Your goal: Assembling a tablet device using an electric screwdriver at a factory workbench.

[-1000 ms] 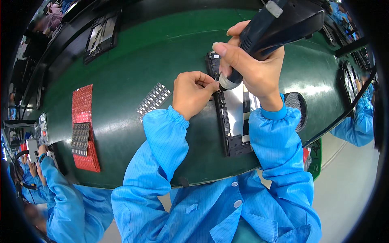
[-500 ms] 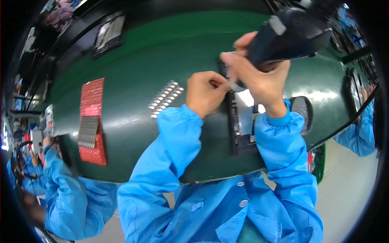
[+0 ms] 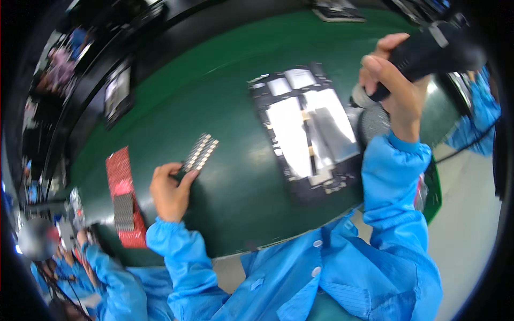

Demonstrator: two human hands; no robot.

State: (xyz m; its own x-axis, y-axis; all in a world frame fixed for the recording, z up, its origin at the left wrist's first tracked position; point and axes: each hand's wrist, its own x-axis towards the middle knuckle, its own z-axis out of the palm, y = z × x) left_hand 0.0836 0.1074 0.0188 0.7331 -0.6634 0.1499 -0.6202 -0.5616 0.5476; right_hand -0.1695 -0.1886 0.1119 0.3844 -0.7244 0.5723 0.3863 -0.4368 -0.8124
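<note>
My left hand (image 3: pixel 170 193) is at the near end of a narrow sheet (image 3: pixel 202 154) with rows of small pale square pieces. Thumb and forefinger close around that end, which they partly hide. My right hand (image 3: pixel 397 88) is wrapped around a black hand-held power tool (image 3: pixel 428 56), raised over the right of the table. The tool has a rounded grey tip (image 3: pixel 362 97). Between my hands lies an opened flat electronic device (image 3: pixel 308 123), with shiny silver panels in a black frame. Neither hand touches it.
At left, a red bubble-wrap pouch (image 3: pixel 119 168) carries a stack of grey sheets (image 3: pixel 123 211). A round grey pad (image 3: pixel 375 124) lies beside the device. A green bin (image 3: pixel 435 195) stands off the table's right edge. A co-worker's blue sleeve (image 3: pixel 115 273) is at lower left.
My hands have parted: the left went left to the sheet of small pieces, the right drew the tool away rightward. The device is now uncovered. The whole view has shifted.
</note>
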